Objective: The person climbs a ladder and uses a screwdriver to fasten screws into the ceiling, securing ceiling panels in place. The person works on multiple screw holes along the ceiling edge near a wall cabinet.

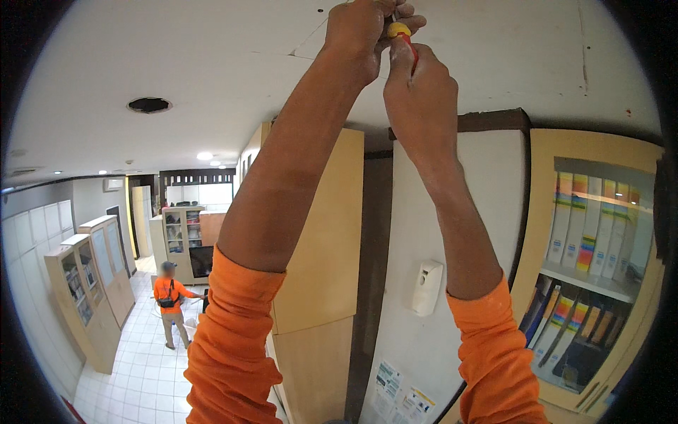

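Both my arms reach up to the white ceiling (233, 63). My right hand (424, 88) is closed round a screwdriver (400, 31) with a red and yellow handle, its end pointing up and away. Beside its upper end, my left hand (357, 39) has its fingers bent together close to the ceiling. What those fingers pinch is hidden behind the hand and the frame's top edge. Dust whitens the fingers. Near the left hand, the ceiling shows a thin cut line and a small dark hole (320, 10).
A round opening (149, 105) pierces the ceiling at left. Tall wooden cabinets (314, 233) and a grey wall panel with a white dispenser (427, 287) stand before me. At right, a glass-fronted cabinet (540, 166) holds binders. A person in orange (169, 293) stands on the tiled floor below.
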{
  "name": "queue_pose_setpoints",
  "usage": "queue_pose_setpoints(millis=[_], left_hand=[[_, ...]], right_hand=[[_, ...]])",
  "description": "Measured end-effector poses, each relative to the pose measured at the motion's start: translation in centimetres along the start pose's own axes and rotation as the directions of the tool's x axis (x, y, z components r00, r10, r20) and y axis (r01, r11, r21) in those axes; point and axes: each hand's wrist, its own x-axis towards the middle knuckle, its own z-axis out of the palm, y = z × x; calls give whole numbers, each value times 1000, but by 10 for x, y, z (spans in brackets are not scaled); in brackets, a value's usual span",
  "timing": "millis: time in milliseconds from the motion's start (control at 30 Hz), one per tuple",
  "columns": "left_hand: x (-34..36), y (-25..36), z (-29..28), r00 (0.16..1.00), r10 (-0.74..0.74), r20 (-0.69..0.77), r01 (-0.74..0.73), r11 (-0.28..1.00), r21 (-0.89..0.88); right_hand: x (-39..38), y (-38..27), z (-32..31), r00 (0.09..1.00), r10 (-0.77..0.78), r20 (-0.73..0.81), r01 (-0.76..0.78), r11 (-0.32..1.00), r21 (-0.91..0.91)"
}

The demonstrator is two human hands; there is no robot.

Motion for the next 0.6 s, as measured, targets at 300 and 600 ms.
queue_pose_setpoints(millis=[300, 600], left_hand=[[10, 4, -15, 996, -21, 88, 18, 999, 37], [-12, 4, 12, 998, 59, -31, -57, 997, 60]], right_hand=[[3, -17, -16, 711, 288, 641, -673, 16, 740], [22, 20, -46, 664, 96, 741, -747, 52, 663]])
